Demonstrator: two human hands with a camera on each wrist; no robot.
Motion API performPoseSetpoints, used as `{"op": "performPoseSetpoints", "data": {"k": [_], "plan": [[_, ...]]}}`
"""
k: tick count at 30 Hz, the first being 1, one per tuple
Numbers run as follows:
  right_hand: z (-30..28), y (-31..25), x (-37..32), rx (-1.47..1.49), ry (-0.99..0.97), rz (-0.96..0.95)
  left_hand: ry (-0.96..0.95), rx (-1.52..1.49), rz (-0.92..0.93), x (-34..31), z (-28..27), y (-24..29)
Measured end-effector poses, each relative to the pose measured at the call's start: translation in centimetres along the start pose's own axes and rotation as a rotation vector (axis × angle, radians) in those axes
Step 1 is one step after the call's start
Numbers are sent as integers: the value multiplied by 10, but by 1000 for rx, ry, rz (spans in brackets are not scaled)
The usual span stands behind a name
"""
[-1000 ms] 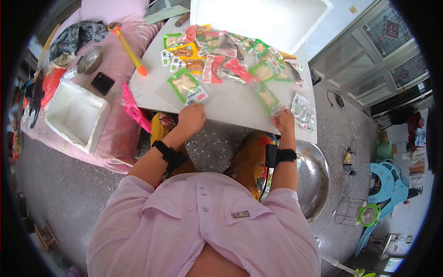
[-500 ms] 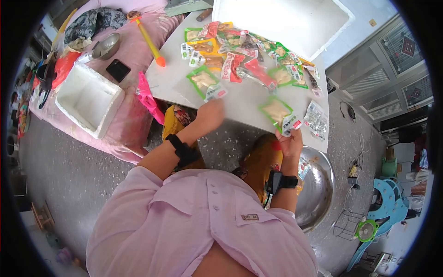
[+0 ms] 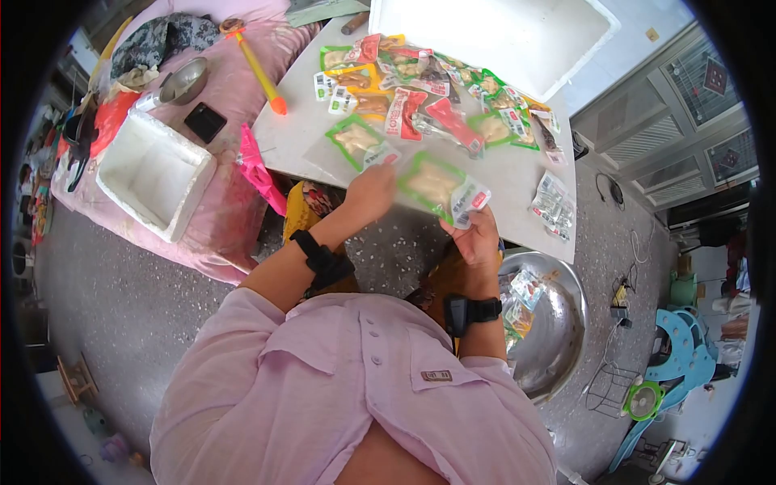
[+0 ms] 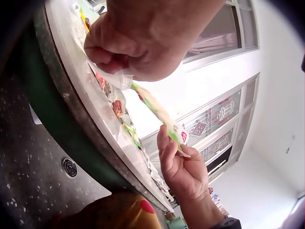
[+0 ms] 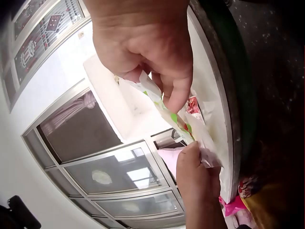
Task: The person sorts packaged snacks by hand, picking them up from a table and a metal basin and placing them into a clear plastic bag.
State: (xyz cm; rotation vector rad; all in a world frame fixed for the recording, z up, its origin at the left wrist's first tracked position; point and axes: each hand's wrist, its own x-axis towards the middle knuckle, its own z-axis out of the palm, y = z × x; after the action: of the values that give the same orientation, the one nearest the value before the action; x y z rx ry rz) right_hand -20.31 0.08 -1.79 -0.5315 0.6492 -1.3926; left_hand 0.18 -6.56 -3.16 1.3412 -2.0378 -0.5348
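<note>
My right hand pinches the white-labelled end of a green-edged food packet with pale pieces inside. It is raised over the table's front edge, slightly blurred in the head view. To its left my left hand has its fingers curled on thin clear plastic, seen in the left wrist view. Beyond those knuckles lies another green-edged packet on the table. In the right wrist view the held packet slants down from the right fingers towards the left hand.
Several red, yellow and green food packets are spread over the white table. A white foam box stands behind them. Silvery packets lie at the right. Below is a metal basin; left, a bed holds another foam box.
The right hand has lifted the green-edged packet off the table and carried it left, towards the left hand. The left hand has stayed near the table's front edge.
</note>
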Motion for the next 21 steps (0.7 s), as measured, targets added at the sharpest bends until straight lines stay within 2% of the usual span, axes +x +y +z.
{"op": "performPoseSetpoints", "data": {"k": [5, 8, 11, 14, 15, 19, 21], "plan": [[-7, 7, 6, -35, -54, 68, -21, 62, -26, 1, -3, 12], [0, 18, 13, 74, -68, 81, -27, 140, 25, -1, -6, 21], [13, 34, 24, 197, -81, 110, 25, 80, 113, -2, -19, 39], [32, 53, 36, 166, -38, 166, -101, 187, -8, 3, -18, 46], [37, 56, 38, 152, -22, 184, -98, 184, 15, 2, -17, 46], [55, 50, 40, -317, 75, 265, -61, 158, 63, -4, -9, 39], [45, 46, 46, -659, 41, 223, -51, 143, 71, -8, -9, 36]]}}
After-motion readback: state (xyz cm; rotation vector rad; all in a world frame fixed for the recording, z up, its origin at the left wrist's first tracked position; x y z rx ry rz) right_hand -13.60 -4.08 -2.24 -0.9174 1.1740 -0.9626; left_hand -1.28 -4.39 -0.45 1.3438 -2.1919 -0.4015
